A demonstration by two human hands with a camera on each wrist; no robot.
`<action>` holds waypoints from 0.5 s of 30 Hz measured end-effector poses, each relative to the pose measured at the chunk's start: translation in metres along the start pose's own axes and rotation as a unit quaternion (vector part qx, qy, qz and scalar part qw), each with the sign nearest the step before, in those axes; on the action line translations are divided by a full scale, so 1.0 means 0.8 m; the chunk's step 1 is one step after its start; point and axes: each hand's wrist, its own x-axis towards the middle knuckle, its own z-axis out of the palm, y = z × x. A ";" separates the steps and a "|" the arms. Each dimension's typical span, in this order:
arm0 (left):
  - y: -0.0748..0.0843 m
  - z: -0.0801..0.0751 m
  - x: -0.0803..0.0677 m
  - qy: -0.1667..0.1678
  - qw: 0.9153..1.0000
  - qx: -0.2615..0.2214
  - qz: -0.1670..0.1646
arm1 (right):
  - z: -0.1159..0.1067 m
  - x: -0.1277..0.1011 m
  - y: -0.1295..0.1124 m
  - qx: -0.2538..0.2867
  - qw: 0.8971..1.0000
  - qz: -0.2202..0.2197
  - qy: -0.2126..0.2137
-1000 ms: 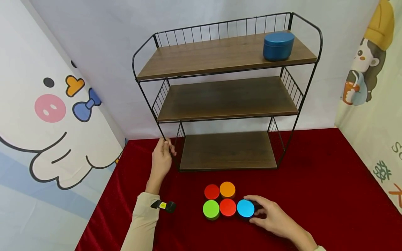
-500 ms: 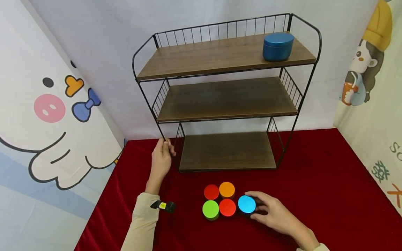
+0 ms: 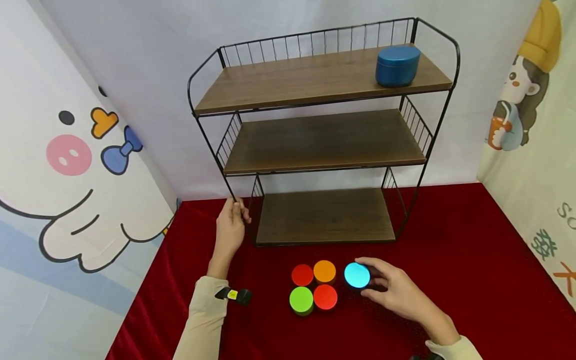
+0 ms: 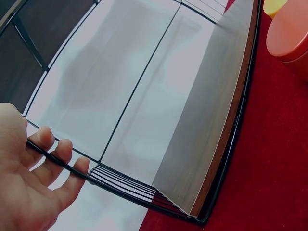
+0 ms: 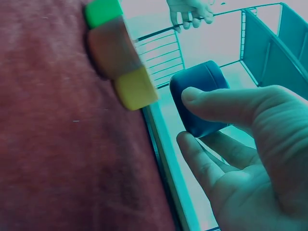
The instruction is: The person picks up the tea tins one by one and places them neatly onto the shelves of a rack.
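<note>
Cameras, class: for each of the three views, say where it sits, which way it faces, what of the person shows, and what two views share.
Head: above, facing forward and down at the shelf rack; both arms show.
Left wrist: low by the rack's base; left hand grips its wire frame.
Right wrist: behind the right hand, which holds the blue tin, facing the rack.
Shared: head and right wrist both show the blue tin and left hand.

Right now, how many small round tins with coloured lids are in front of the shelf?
5. The light blue tin is held by the right hand. Four sit together on the red cloth: red tin, orange tin, green tin, second red tin.
</note>
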 end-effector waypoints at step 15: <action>-0.001 0.001 0.001 -0.002 1.000 0.001 -0.011 | -0.022 0.023 -0.028 -0.013 0.999 -0.029 0.031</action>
